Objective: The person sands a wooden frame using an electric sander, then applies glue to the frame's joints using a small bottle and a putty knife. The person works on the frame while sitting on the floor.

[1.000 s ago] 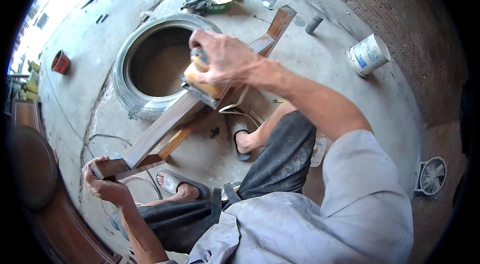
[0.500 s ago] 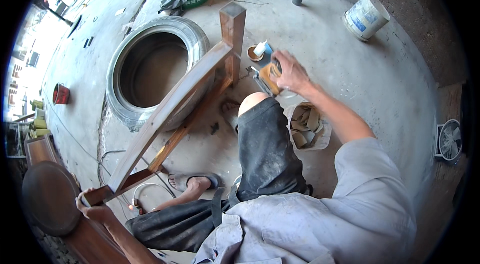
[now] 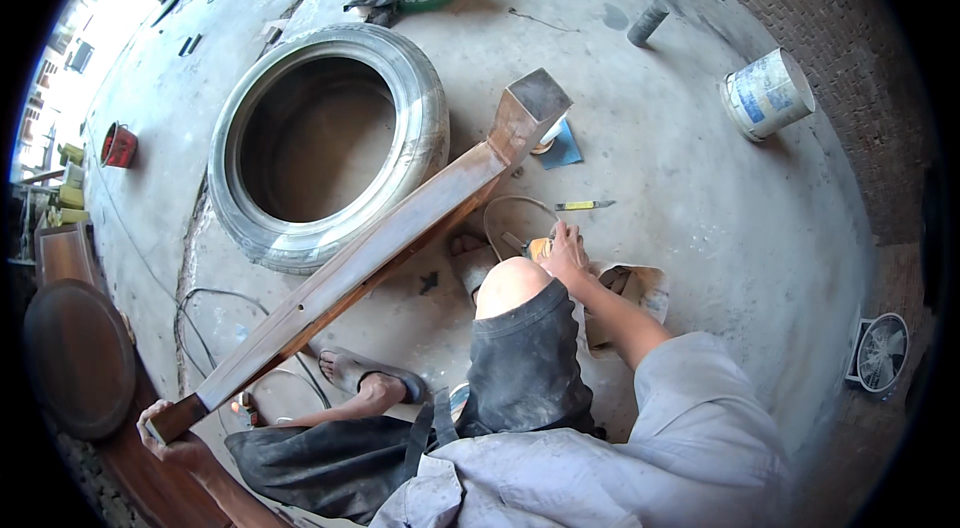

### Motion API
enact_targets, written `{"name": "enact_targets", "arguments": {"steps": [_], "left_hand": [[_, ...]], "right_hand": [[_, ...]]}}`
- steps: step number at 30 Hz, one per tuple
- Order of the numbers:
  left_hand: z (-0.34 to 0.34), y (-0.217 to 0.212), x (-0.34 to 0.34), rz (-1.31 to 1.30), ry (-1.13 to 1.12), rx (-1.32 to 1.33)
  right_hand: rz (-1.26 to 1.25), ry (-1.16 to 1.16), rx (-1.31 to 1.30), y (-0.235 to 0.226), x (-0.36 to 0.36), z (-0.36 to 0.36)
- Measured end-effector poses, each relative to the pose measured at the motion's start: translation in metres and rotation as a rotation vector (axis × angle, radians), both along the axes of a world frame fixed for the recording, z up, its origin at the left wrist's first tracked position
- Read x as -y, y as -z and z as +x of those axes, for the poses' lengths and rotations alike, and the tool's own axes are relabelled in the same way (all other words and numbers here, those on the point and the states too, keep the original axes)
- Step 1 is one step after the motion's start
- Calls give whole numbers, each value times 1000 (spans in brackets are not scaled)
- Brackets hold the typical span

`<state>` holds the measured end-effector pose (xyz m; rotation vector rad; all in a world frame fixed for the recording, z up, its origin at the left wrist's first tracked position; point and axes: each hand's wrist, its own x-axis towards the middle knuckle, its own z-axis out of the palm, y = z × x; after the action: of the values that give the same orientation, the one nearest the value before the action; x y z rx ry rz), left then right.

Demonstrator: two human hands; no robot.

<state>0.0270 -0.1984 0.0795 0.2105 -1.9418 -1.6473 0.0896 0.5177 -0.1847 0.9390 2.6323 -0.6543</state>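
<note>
A long wooden frame (image 3: 340, 288), dark brown with a pale dusty face, slants from lower left up to a thick block-like end near the middle. Its near-left end is gripped by my left hand (image 3: 175, 443), fingers curled round the corner. My right hand (image 3: 565, 256) is closed over an orange-yellow power tool (image 3: 540, 248), which looks like a sander and is mostly hidden by the hand. That tool is low, just beyond my raised knee and apart from the frame. A slim yellow tool with a pointed dark tip (image 3: 580, 205) lies on the floor past it.
A big tyre (image 3: 330, 48) lies flat behind the frame. Close to my right forearm stands an open sack (image 3: 645, 293) of scraps. A blue sheet (image 3: 563, 146) lies past the frame's far end, a white bucket (image 3: 768, 96) farther right. Black cable (image 3: 215, 293) runs across the floor at left.
My right hand has brought the power tool nearer, down beside my knee. The frame has turned in my left hand, its far end swinging right, and its lower rail is now mostly hidden.
</note>
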Motion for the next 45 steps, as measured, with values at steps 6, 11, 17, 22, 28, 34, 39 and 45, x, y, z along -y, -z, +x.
{"name": "enact_targets", "arguments": {"steps": [6, 11, 17, 22, 28, 34, 39, 45], "left_hand": [[11, -1, -4, -15, 36, 9], [29, 2, 3, -85, 57, -38], [49, 4, -5, -133, 9, -10], [60, -2, -9, -174, -1, -1], [74, 10, 4, -118, 9, -10], [76, 15, 3, -110, 5, -26], [65, -17, -79, -242, -107, -60], [71, -2, -57, -199, -90, -105]], "right_hand": [[65, -79, 79, 15, 3, 23], [109, -108, -66, 3, 2, 38], [-186, -252, -860, -179, 21, 1], [103, -610, -746, -257, 41, -39], [252, -676, -596, -250, 45, -51], [283, -678, -636, -243, 46, -38], [256, -728, -601, -249, 40, -30], [257, -714, -543, -251, 43, -31]]}}
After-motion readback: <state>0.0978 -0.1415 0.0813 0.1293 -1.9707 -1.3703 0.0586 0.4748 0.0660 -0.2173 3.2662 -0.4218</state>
